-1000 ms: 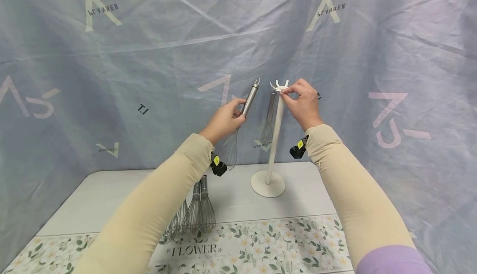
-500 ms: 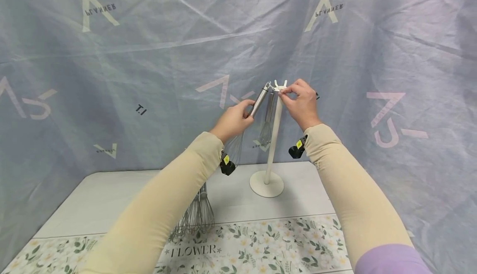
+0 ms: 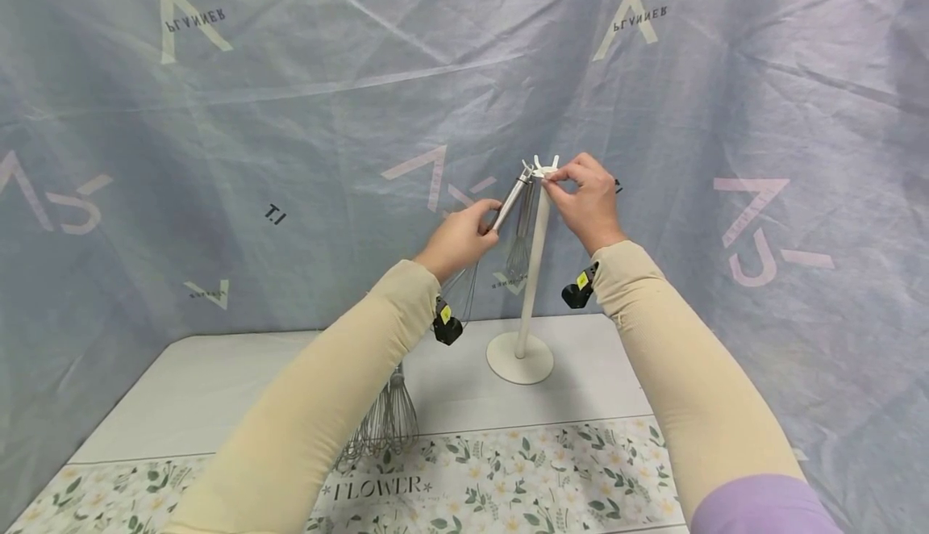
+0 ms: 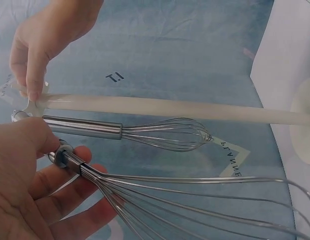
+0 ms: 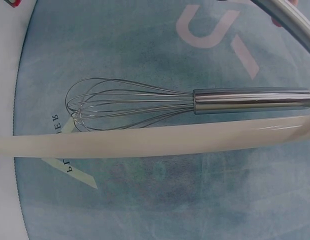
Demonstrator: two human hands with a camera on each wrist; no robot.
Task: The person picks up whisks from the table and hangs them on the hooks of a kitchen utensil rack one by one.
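Observation:
My left hand (image 3: 460,235) grips the steel handle of a whisk (image 3: 511,202), tilted with its wires hanging down to the left. The loop at the handle's top overlaps a hook of the white stand (image 3: 537,264) in the head view. My right hand (image 3: 589,199) pinches the hooked top of that stand. A smaller whisk (image 4: 87,127) hangs from the stand by its handle end, close along the pole. In the right wrist view the small whisk (image 5: 252,100) lies beside the pole (image 5: 160,142), and part of the held whisk's handle (image 5: 290,22) shows at the top corner.
Several more whisks (image 3: 395,417) lie on the white table (image 3: 239,356), partly hidden by my left sleeve. A flower-printed mat (image 3: 522,477) covers the front edge. The stand's round base (image 3: 520,371) rests near the back, before a grey-blue curtain (image 3: 348,114).
My left hand has carried the whisk right, bringing its handle loop up to the stand's hook and then slightly lower. My right hand has stayed at the stand's top.

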